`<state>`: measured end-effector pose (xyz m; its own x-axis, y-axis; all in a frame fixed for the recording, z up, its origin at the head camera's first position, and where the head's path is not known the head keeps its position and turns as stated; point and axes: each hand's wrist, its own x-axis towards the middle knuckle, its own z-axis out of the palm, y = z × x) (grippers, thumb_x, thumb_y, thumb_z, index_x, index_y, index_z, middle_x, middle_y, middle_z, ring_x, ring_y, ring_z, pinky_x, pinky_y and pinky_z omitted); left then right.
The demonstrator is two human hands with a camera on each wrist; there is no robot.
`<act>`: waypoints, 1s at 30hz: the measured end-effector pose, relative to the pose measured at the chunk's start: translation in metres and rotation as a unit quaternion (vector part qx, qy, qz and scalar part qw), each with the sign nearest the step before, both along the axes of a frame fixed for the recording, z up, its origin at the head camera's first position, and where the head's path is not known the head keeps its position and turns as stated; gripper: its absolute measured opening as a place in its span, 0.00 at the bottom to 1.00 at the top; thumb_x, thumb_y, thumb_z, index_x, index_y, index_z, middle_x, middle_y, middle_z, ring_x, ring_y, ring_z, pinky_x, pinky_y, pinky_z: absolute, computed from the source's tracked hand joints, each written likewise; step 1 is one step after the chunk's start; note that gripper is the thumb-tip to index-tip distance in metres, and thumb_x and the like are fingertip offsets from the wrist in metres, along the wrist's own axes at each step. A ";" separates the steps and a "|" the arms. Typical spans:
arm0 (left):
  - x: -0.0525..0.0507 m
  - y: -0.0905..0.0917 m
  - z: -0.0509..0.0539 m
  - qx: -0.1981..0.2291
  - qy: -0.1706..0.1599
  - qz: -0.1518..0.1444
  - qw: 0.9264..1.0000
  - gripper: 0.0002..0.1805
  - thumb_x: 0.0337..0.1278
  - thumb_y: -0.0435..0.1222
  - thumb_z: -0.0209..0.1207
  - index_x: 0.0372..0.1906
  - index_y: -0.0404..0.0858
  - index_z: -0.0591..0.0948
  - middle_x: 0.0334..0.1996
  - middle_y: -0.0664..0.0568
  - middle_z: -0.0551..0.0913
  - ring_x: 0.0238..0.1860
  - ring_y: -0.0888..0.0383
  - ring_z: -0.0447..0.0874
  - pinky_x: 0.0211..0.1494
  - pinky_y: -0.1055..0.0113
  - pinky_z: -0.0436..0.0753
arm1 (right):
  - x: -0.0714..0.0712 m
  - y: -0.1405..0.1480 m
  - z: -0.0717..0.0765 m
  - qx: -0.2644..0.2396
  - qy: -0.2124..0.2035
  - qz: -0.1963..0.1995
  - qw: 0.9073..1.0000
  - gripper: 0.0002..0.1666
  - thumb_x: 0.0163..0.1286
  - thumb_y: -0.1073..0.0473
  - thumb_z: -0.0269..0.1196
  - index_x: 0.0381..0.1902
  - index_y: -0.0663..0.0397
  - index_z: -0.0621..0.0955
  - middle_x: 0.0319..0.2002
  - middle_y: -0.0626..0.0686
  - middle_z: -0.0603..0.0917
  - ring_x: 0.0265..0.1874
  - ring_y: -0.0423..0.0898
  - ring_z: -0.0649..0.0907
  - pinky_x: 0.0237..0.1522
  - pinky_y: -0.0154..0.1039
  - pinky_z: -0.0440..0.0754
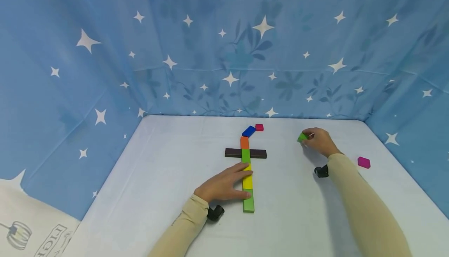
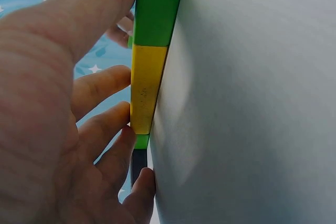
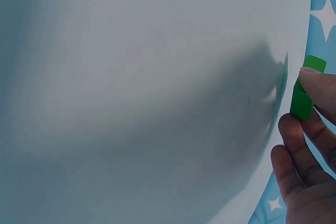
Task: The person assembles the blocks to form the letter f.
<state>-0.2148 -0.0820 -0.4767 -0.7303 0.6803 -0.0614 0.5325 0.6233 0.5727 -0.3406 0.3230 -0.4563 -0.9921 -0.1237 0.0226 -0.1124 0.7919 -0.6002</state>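
A straight row of blocks runs away from me on the white table: a green block (image 1: 248, 206) nearest, then yellow (image 1: 247, 182), green (image 1: 246, 154) and orange (image 1: 244, 142). Dark bars (image 1: 258, 154) stick out on both sides of the farther green block. My left hand (image 1: 221, 185) rests against the row's left side, its fingers extended; the thumb touches the near green block, other fingers the yellow part. Off to the right, my right hand (image 1: 320, 141) pinches a small green block (image 3: 302, 100) between thumb and fingers, seemingly just above the table.
A blue block (image 1: 249, 131) lies slanted beyond the orange one, with a red block (image 1: 259, 127) at its far end. Near the right side lies a magenta block (image 1: 363, 162). A blue starred curtain (image 1: 230, 46) hangs behind the table (image 1: 158, 163).
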 end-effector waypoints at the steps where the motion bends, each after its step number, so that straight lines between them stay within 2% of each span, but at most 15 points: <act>1: 0.000 0.000 0.000 -0.001 0.000 0.001 1.000 0.40 0.71 0.57 0.66 0.82 0.49 0.70 0.85 0.56 0.57 0.84 0.55 0.53 0.82 0.56 0.61 | -0.002 -0.003 0.000 -0.001 0.001 0.002 1.000 0.27 0.72 0.66 0.67 0.64 0.78 0.78 0.56 0.73 0.82 0.53 0.67 0.80 0.55 0.59 0.82; 7: -0.001 0.000 0.001 -0.001 -0.004 0.005 1.000 0.41 0.70 0.57 0.67 0.82 0.50 0.70 0.85 0.57 0.57 0.84 0.55 0.53 0.82 0.57 0.61 | -0.010 -0.018 0.002 -0.008 0.005 0.016 1.000 0.27 0.71 0.67 0.68 0.64 0.79 0.78 0.55 0.74 0.82 0.53 0.67 0.81 0.53 0.58 0.83; 15: -0.001 0.001 -0.002 -0.004 -0.006 0.005 1.000 0.41 0.71 0.58 0.66 0.83 0.51 0.69 0.85 0.58 0.57 0.84 0.56 0.53 0.82 0.57 0.61 | -0.020 -0.035 -0.004 -0.016 0.016 0.038 0.999 0.26 0.71 0.68 0.68 0.63 0.79 0.79 0.56 0.74 0.82 0.53 0.67 0.81 0.52 0.56 0.83; 26: 0.000 -0.001 -0.003 -0.008 -0.003 0.009 1.000 0.40 0.71 0.58 0.65 0.83 0.53 0.69 0.85 0.59 0.56 0.84 0.57 0.53 0.82 0.58 0.61 | -0.038 -0.074 -0.005 -0.005 -0.021 0.024 0.999 0.26 0.73 0.67 0.67 0.66 0.75 0.79 0.59 0.72 0.81 0.56 0.66 0.79 0.63 0.62 0.80; 30: 0.000 0.000 -0.001 -0.010 0.001 0.007 1.000 0.40 0.71 0.59 0.65 0.82 0.52 0.70 0.85 0.59 0.57 0.84 0.56 0.53 0.82 0.58 0.61 | -0.044 -0.087 -0.003 -0.003 -0.019 0.028 0.999 0.26 0.73 0.67 0.67 0.65 0.76 0.79 0.59 0.72 0.80 0.56 0.67 0.79 0.64 0.63 0.79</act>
<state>-0.2149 -0.0816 -0.4774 -0.7405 0.6681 -0.0734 0.5238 0.6421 0.5598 -0.3848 0.2360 -0.4591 -0.9836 -0.1797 -0.0135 -0.1344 0.7818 -0.6088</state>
